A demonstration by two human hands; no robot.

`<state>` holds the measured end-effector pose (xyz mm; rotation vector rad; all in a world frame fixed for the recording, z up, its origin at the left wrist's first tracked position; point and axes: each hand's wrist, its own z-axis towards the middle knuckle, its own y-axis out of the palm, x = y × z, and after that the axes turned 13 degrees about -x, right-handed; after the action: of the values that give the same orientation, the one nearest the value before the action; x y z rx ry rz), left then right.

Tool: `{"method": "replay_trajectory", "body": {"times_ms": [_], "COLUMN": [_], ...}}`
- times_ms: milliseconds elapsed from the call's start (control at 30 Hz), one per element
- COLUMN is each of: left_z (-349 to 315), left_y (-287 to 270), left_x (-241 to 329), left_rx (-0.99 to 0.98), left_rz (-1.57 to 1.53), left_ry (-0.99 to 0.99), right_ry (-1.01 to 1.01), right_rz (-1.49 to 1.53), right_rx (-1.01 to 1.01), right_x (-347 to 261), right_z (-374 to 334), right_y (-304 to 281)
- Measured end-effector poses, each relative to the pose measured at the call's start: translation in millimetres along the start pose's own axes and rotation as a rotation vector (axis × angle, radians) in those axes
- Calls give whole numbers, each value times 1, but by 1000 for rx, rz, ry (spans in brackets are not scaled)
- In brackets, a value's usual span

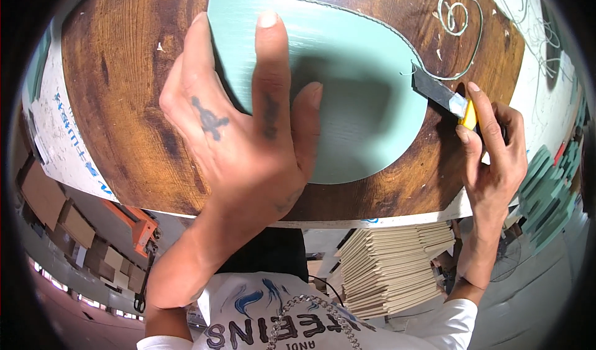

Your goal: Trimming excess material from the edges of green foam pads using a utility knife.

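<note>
A flat, pale green panel [360, 45] with a rounded right end lies on the brown wood-grain tabletop [130, 120]. My left hand [242, 139] holds it down, with index finger and thumb on its face and the other fingers along its left edge. In my right hand [496, 148] is a utility knife [433, 90] with a broad dark blade and a yellow handle, pinched between thumb and fingers. The blade's tip meets the panel's rounded right edge. From near that spot a thin pale trimmed strip [479, 36] curls away onto the tabletop.
White sheeting [87, 154] borders the tabletop, with loose thin strands [546, 36] at the far right. Below the near edge stands a stack of cream boards [391, 272]. Green pieces [549, 195] are piled at right, and an orange metal frame [144, 229] stands at lower left.
</note>
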<state>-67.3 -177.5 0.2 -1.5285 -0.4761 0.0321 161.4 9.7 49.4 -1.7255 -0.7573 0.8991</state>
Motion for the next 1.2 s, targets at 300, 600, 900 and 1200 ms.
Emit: {"method": "replay_trajectory", "body": {"times_ms": [300, 600, 900, 1200], "left_z": [1, 76, 46, 50], "left_y": [-8, -21, -5, 6], "left_x": [6, -34, 14, -6], "left_rx": [-50, -145, 49, 99], "left_rz": [-52, -338, 25, 12], "left_ry": [-62, 623, 61, 252], "right_ry": [-223, 228, 414, 357], "right_rz": [-95, 177, 218, 172], "right_rx": [-10, 2, 91, 74], "right_x": [21, -53, -84, -71], "right_z": [38, -68, -80, -73], "right_y": [-12, 25, 41, 38]}}
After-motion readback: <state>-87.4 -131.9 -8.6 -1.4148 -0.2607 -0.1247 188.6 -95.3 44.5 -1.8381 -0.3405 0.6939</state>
